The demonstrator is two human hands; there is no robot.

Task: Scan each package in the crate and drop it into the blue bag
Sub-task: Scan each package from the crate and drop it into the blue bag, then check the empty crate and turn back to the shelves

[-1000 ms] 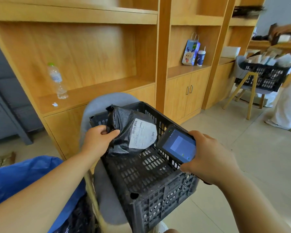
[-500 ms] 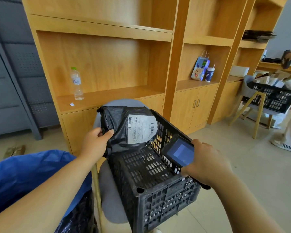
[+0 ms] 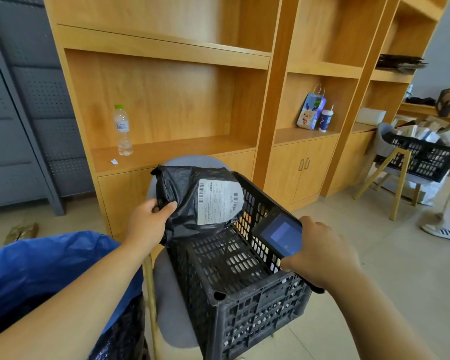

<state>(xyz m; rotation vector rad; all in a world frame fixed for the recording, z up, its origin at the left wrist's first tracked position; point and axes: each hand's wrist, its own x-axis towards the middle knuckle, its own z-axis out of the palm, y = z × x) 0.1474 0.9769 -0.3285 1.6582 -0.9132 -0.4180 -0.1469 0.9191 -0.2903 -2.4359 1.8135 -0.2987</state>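
As left hand (image 3: 146, 225) grips package (image 3: 180, 194), seemingly plastic

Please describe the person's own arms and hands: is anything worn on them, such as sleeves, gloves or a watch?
Both are bare. The left hand and right hand wear no gloves, and no ring shows. The left forearm and right forearm show no sleeve, watch or bracelet as far as the frame reaches.

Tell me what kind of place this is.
Probably a small parcel-handling room: the left hand holds a labelled black package over a crate, the right hand holds a handheld scanner, and a second crate full of parcels stands by the wooden shelving.
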